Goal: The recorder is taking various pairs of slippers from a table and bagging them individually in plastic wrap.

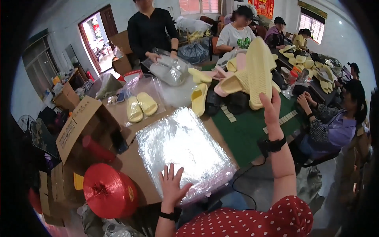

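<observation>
Above the green mat (244, 142), right hand (271, 112) is pinching a yellow slipper (257, 73) by its lower end; weak pinch could drop it. Left hand (172, 186) is lying wide open, empty, seemingly touching the shiny plastic stack (183, 138).

Spool (108, 191) left of plastic stack (185, 138), slippers (232, 85) behind.

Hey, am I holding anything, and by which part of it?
Your right hand holds a yellow slipper by its lower end; your left hand, open over the clear plastic stack, holds nothing.
</observation>
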Demonstrator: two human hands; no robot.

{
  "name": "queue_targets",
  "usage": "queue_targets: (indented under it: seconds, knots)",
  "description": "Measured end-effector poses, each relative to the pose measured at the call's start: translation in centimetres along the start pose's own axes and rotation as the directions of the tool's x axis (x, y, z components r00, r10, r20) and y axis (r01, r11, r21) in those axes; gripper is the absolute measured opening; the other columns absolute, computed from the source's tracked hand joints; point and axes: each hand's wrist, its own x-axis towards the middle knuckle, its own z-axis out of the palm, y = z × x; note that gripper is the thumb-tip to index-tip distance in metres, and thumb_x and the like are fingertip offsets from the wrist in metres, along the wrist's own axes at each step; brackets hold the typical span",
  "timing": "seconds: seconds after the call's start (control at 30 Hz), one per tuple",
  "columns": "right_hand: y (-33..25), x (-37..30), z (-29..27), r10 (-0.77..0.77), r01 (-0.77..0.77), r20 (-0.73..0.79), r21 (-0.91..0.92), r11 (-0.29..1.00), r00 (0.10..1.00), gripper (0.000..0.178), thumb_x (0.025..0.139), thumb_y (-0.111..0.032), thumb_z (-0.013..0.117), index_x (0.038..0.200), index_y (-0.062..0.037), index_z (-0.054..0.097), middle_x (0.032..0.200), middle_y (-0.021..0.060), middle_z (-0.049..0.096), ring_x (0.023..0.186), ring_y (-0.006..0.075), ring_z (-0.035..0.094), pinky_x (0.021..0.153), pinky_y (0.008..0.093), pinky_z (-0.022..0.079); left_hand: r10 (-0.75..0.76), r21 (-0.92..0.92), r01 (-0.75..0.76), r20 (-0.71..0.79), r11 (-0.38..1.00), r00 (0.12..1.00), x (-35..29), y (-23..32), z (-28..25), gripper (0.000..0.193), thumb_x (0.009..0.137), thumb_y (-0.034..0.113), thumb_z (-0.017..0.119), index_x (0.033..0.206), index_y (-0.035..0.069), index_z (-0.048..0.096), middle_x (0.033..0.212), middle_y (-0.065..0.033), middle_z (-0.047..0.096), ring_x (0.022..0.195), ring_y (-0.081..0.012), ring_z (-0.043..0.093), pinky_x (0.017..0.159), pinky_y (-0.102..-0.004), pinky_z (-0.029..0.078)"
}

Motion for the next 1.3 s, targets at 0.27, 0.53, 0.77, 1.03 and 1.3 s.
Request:
queue_targets:
  seconds: [0.27,0.53,0.77,1.03,1.3]
  knots:
    - [-2.9,-3.1,0.4,-0.005,0.065,0.130,-0.466,0.882,0.992,0.023,0.080,-0.015,0.073,0.090,0.0010,0.059,0.074,0.0067,0.061,0.069,0.0102,0.058,0.061,0.0293,0.048,-0.004,-0.051,0.004,-0.007,0.999,1.000,-0.2,0.1,-0.1,0.075,0.079,0.056,0.072,0.139,0.014,0.056,0.158,-0.0238,0.031,0.147,-0.0437,0.022,0.118,-0.0620,0.009]
    - [3.2,-11.4,0.9,0.091,0.385,0.478,-0.793,0.472,0.874,0.025,0.071,-0.026,0.070,0.083,-0.0079,0.058,0.077,0.0121,0.059,0.076,0.0350,0.061,0.065,0.0467,0.050,-0.017,-0.009,0.017,0.003,1.000,1.000,-0.6,0.1,0.0,0.076,0.079,0.058,0.071,0.140,0.014,0.056,0.158,-0.0220,0.031,0.147,-0.0429,0.022,0.119,-0.0602,0.007]
    - [5.7,-18.8,4.2,0.336,0.342,0.572,-0.766,0.544,0.748,0.032,0.076,-0.029,0.069,0.098,-0.0079,0.061,0.084,0.0109,0.063,0.082,0.0321,0.063,0.069,0.0462,0.052,-0.007,-0.012,0.007,-0.017,1.000,1.000,-0.4,0.0,0.3,0.076,0.080,0.060,0.068,0.140,0.014,0.056,0.158,-0.0218,0.032,0.147,-0.0428,0.023,0.119,-0.0597,0.007]
    - [6.7,-17.3,5.5,0.252,0.300,0.433,-0.850,0.433,0.865,0.028,0.073,-0.023,0.070,0.093,-0.0073,0.058,0.083,0.0112,0.061,0.081,0.0322,0.062,0.065,0.0459,0.052,0.000,0.005,0.000,-0.016,1.000,1.000,-0.3,-0.2,0.4,0.075,0.080,0.059,0.068,0.140,0.014,0.056,0.157,-0.0216,0.032,0.147,-0.0427,0.024,0.119,-0.0592,0.007]
    - [6.8,-18.3,5.3,0.463,0.232,0.343,-0.931,0.281,0.817,0.027,0.075,-0.022,0.069,0.094,-0.0069,0.058,0.086,0.0123,0.063,0.084,0.0332,0.064,0.067,0.0455,0.054,-0.013,-0.006,0.012,-0.008,1.000,1.000,-0.5,-0.1,0.3,0.075,0.080,0.058,0.068,0.140,0.015,0.056,0.158,-0.0215,0.031,0.147,-0.0429,0.023,0.119,-0.0590,0.006]
